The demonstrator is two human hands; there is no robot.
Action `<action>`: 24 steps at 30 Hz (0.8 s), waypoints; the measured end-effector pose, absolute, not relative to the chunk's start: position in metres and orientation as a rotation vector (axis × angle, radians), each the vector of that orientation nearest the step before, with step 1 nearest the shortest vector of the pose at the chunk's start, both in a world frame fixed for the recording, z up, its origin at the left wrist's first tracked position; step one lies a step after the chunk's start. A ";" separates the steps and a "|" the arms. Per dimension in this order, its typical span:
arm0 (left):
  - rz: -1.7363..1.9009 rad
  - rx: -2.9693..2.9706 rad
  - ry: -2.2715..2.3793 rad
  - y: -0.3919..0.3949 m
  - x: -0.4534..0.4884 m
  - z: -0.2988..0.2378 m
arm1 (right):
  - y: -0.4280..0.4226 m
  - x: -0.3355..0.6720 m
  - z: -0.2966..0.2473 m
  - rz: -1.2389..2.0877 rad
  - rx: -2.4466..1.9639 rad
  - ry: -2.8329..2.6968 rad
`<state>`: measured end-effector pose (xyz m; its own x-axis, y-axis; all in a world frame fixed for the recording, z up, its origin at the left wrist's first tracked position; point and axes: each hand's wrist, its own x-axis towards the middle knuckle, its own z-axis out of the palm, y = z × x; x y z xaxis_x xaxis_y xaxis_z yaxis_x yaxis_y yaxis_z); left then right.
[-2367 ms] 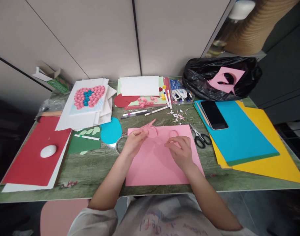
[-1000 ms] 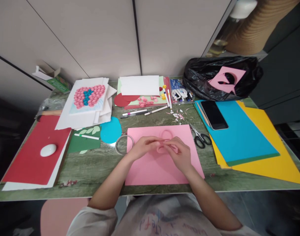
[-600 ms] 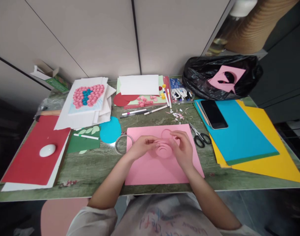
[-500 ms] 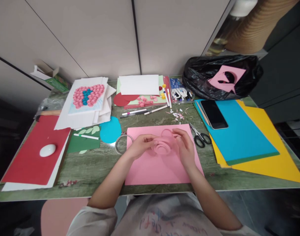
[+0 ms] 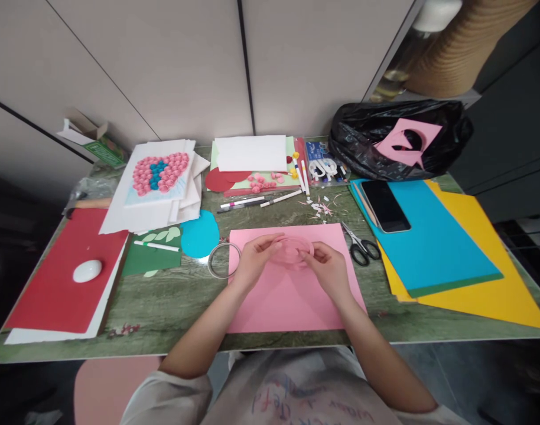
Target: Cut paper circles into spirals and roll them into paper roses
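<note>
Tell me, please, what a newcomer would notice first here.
At the middle of the table, the left hand and right hand pinch a pink paper coil over a pink sheet. A blue sheet and a yellow sheet fan out at the right; a heart of pink and blue paper rolls lies far left.

Green marbled table (image 5: 172, 301), pink sheet (image 5: 288, 304), scissors (image 5: 361, 248), teal paper disc (image 5: 199, 235), markers (image 5: 252, 202), yellow sheet (image 5: 487, 283), black bag (image 5: 363, 147)
</note>
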<state>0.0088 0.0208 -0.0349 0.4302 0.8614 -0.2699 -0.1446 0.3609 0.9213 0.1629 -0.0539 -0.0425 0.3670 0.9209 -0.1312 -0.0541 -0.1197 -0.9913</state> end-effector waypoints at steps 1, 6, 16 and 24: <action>0.791 1.043 0.904 0.021 0.008 -0.033 | -0.054 0.164 -0.044 1.003 -1.440 -0.811; 0.716 1.086 1.011 0.030 -0.003 -0.028 | -0.052 0.174 -0.054 0.966 -1.353 -0.623; 0.158 0.473 0.602 0.010 0.017 -0.046 | -0.051 0.181 -0.054 1.122 -1.208 -0.526; 0.527 0.662 0.730 0.024 0.009 -0.043 | -0.052 0.179 -0.057 1.207 -1.311 -0.673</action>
